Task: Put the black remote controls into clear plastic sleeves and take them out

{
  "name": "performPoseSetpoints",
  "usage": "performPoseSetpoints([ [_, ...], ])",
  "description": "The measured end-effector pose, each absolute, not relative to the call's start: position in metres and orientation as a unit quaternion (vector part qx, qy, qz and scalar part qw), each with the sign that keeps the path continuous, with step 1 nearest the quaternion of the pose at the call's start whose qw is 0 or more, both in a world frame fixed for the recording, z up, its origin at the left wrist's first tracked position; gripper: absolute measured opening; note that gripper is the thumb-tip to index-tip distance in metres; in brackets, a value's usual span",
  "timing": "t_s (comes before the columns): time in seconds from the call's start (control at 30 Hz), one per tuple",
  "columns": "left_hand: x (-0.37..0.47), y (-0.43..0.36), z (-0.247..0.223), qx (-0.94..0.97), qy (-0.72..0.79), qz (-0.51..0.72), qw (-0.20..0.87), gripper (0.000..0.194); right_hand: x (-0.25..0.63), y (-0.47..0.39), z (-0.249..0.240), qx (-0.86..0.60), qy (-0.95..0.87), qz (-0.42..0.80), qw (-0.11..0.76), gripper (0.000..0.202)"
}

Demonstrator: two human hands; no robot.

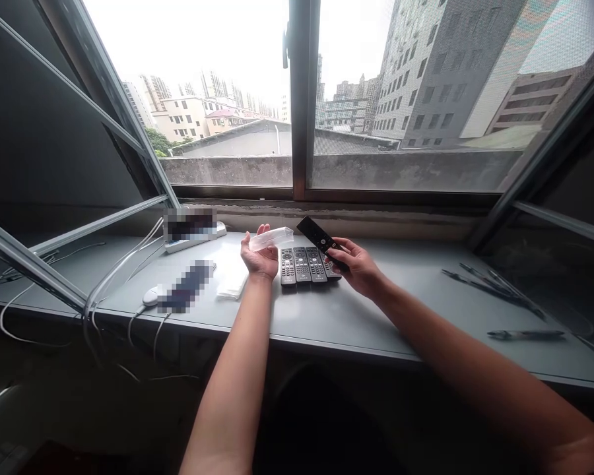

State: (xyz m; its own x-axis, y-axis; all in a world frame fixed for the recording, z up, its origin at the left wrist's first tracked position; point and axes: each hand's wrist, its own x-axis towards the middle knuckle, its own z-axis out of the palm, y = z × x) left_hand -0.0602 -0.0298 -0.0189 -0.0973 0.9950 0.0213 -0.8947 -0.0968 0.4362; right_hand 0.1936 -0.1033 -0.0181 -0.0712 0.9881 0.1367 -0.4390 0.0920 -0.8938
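Note:
My left hand (pixel 261 256), palm up, holds a clear plastic sleeve (pixel 272 238) that points to the right. In my right hand (pixel 352 264) is a black remote (pixel 321 239), gripped near its lower end and tilted up to the left. Between the hands, a row of several dark remotes (pixel 303 265) lies side by side on the grey table (pixel 327 316); the rightmost is partly hidden by my right hand. A stack of white, thin sleeves (pixel 232 284) rests just left of my left wrist.
A power strip (pixel 193 243) and a blurred-out dark object (pixel 187 289) with white cables are at the left. Pens (pixel 525 335) and thin dark tools (pixel 490 285) lie at the right. Metal frames (pixel 123 135) stand at both sides, with a window behind.

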Motion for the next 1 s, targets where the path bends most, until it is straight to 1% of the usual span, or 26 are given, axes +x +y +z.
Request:
performPoseSetpoints([
  [0.4, -0.0585, -0.0291, -0.0199, 0.161, 0.152, 0.722, 0.656, 0.05, 0.1926, -0.1081, -0.0129, -0.365, -0.425, 0.578, 0.593, 0.052],
  [0.6, -0.0565, -0.0305, -0.0165, 0.155, 0.154, 0.725, 0.653, 0.042, 0.1905, -0.1106, -0.0114, -0.369, -0.49, 0.533, 0.583, 0.048],
  [0.7, -0.0548, -0.0326, -0.0146, 0.17, 0.157, 0.721, 0.653, 0.04, 0.1897, -0.1104, -0.0125, -0.373, -0.486, 0.544, 0.574, 0.046],
  [0.77, -0.054, -0.0338, -0.014, 0.184, 0.16, 0.716, 0.655, 0.042, 0.1903, -0.1092, -0.0137, -0.368, -0.466, 0.565, 0.573, 0.045],
  [0.87, -0.0538, -0.0346, -0.0141, 0.197, 0.159, 0.71, 0.657, 0.048, 0.1924, -0.1065, -0.0145, -0.35, -0.424, 0.602, 0.58, 0.038],
  [1.0, -0.0536, -0.0352, -0.0139, 0.212, 0.158, 0.703, 0.66, 0.053, 0.1957, -0.104, -0.0116, -0.354, -0.352, 0.66, 0.562, 0.02],
])
